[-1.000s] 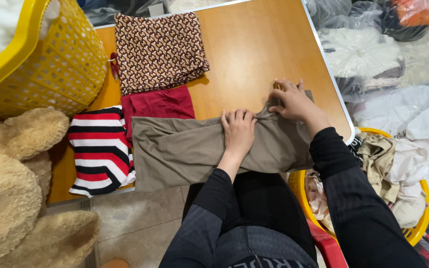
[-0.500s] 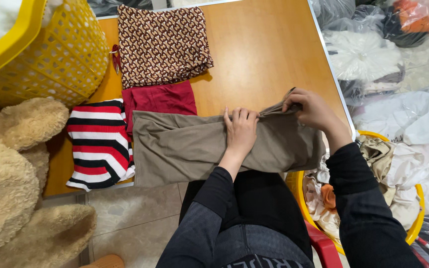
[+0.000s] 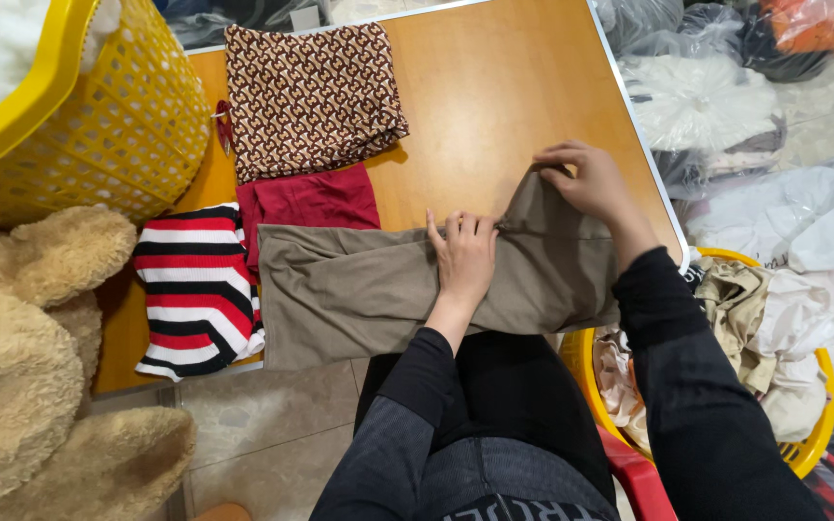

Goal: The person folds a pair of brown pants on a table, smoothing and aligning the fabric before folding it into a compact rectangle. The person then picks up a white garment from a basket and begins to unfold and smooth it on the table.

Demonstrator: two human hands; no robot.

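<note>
Now our right hand point(image 3: 586, 183) has pinched the brown trousers' point(image 3: 359, 294) right end up, seemingly mid-fold, while our left hand point(image 3: 465, 256) presses flat, fingers together.

From my seat, an orange wooden table point(image 3: 494, 87) with a pale edge fills twelve o'clock, grey stone floor tiles point(image 3: 272, 425) lie at seven, and evenly lit tiled floor point(image 3: 822, 116) shows at two.

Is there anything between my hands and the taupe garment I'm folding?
Nothing visible: the left hand lies flat on the taupe garment, and the right hand pinches its raised corner directly.
</note>
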